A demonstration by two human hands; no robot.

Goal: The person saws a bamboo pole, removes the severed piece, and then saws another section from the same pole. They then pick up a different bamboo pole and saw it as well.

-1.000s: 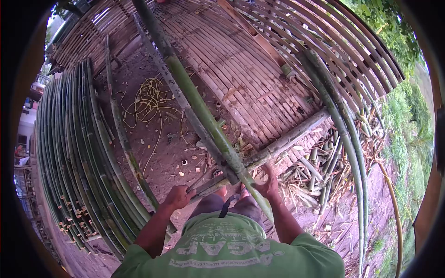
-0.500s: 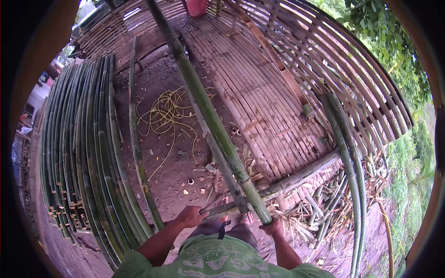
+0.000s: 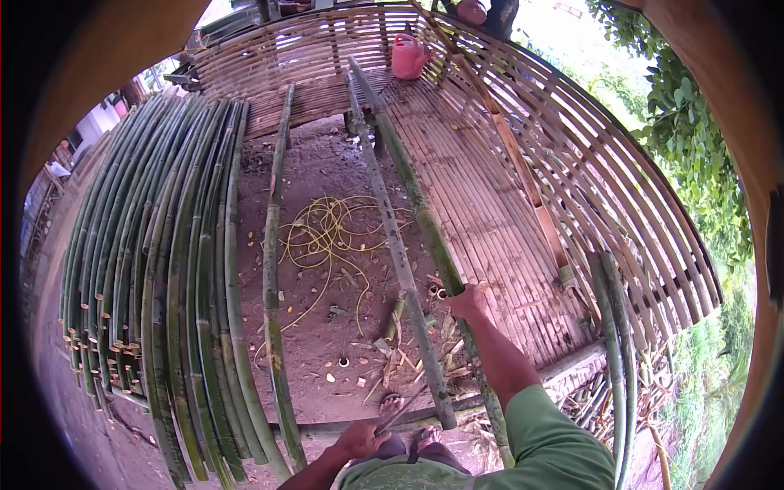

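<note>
My right hand (image 3: 468,301) is wrapped around a long green bamboo pole (image 3: 436,243), partway along its length. The pole's far end reaches the bamboo platform, and its near end passes beside my right side. In my left hand (image 3: 359,441), low in front of my body, is a narrow dark-bladed tool that looks like a machete (image 3: 402,408), pointing forward and right. A thinner greyish pole (image 3: 392,237) lies just left of the green one, its near end resting over a crosswise log (image 3: 327,427) by my feet.
Many green bamboo poles (image 3: 184,269) lie side by side at left, with a single pole (image 3: 273,253) beside them. A tangled yellow hose (image 3: 327,233) lies on the dirt. A slatted bamboo platform (image 3: 482,220) bears a red watering can (image 3: 407,57). Two upright poles (image 3: 614,343) stand at right.
My right hand has moved from the green pole's near end to farther along it. The pole has shifted right and back past my side. The view has tilted up.
</note>
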